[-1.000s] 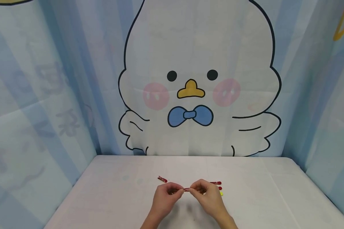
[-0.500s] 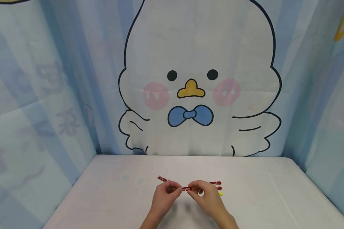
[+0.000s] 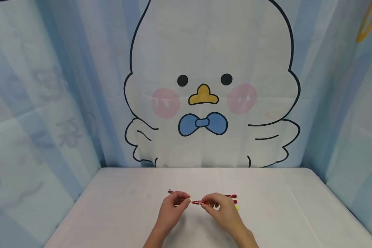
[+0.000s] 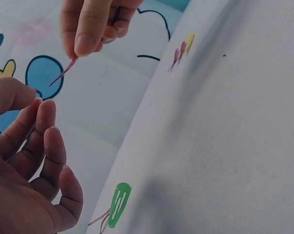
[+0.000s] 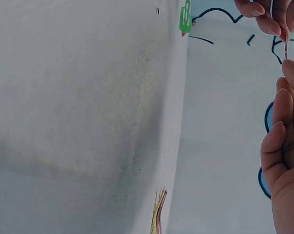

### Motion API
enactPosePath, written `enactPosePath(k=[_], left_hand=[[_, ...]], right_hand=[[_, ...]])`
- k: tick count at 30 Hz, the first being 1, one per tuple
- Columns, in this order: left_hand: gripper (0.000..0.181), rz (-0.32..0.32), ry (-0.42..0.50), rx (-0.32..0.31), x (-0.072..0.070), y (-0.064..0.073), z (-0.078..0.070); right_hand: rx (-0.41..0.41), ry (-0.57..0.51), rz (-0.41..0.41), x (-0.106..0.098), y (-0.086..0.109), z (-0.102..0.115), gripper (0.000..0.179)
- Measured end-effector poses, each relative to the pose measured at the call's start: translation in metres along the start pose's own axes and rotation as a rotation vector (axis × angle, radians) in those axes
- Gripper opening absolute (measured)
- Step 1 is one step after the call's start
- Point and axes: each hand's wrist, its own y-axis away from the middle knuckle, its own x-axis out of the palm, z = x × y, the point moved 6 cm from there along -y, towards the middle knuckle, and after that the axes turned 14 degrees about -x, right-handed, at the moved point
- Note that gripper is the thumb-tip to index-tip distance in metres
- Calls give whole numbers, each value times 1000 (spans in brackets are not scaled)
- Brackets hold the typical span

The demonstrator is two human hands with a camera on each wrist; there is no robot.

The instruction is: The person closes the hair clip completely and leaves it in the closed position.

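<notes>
Just beyond the left hand (image 3: pixel 171 210), a red clip (image 3: pixel 169 191) is partly hidden by the fingers, and a green clip (image 4: pixel 119 204) is laid close beside it; whether the two touch cannot be told. The fingers of the left hand are curled, thumb and fingertip brought together with nothing seen pinched – the tips are stopped just short of a slim red hair clip (image 3: pixel 198 202). This one is held between the hands, above the white table (image 3: pixel 127 215), gripped by the thumb and fingertips of the right hand (image 3: pixel 222 209), its narrow end pointed toward the left hand. Beyond the right hand, a pair of red clips (image 3: pixel 233 196) and a yellow clip (image 3: pixel 237 207) are lined up – partly covered by that hand
</notes>
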Motion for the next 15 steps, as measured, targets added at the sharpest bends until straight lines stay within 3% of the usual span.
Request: enactPosePath(k=[15], left_hand=[[13,-75,-127,-51,-45,-20,17]], right_hand=[[8,19,-29,-13,-7,-10,28]])
